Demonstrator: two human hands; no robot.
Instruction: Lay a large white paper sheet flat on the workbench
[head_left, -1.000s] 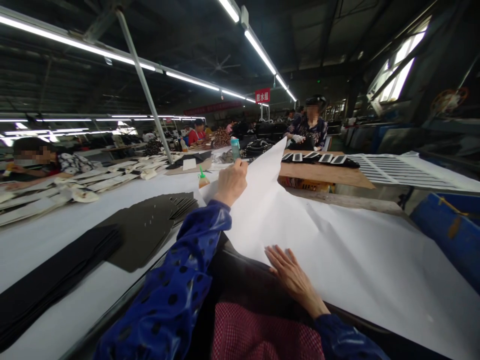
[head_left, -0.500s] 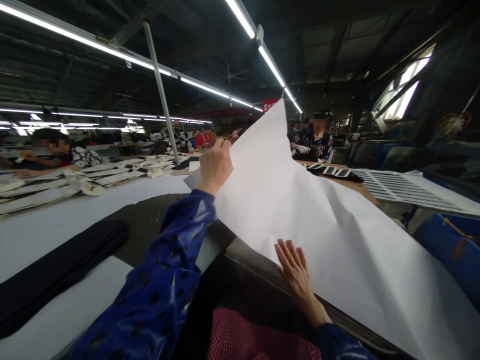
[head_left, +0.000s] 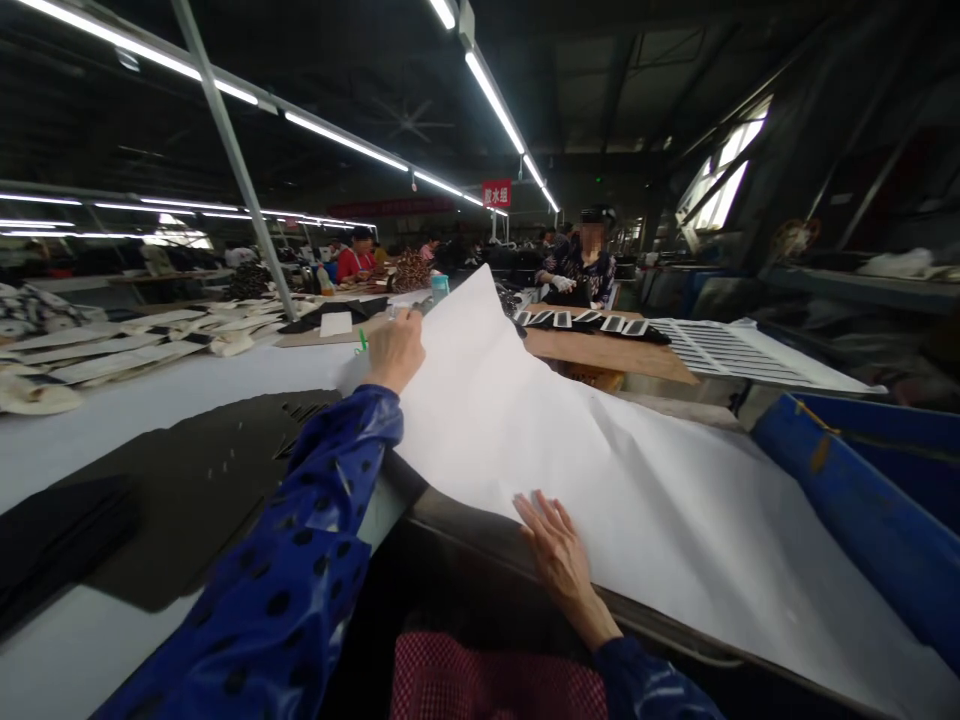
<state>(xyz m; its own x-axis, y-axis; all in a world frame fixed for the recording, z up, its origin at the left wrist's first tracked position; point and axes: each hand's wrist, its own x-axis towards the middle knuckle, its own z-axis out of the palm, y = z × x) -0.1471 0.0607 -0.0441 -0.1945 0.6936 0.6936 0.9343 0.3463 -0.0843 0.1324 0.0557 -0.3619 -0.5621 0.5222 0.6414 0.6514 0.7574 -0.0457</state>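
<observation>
Working at the near edge of a tabletop (head_left: pixel 472 522) in a dim, crowded workshop, under strip lights (head_left: pixel 495 95) and a ceiling fan (head_left: pixel 409 122), with a bright window (head_left: pixel 727 165) on the right. Holding up the left end of a white paper sheet (head_left: pixel 495 410) in the left hand (head_left: pixel 394 350), with a closed, pinching grip on its edge. Resting the right hand (head_left: pixel 556 555) on the same sheet by the near edge, with fingers out straight and grip slack. Covering the right stretch of tabletop with that sheet; having dark grey panels (head_left: pixel 180 490) and black pieces (head_left: pixel 60 545) towards the left edge, and a blue bin (head_left: pixel 840 490) beyond the right end. Reading 胶水组 in white on a red sign (head_left: pixel 496 193); finding the red banner (head_left: pixel 397 207) behind too small to read.
</observation>
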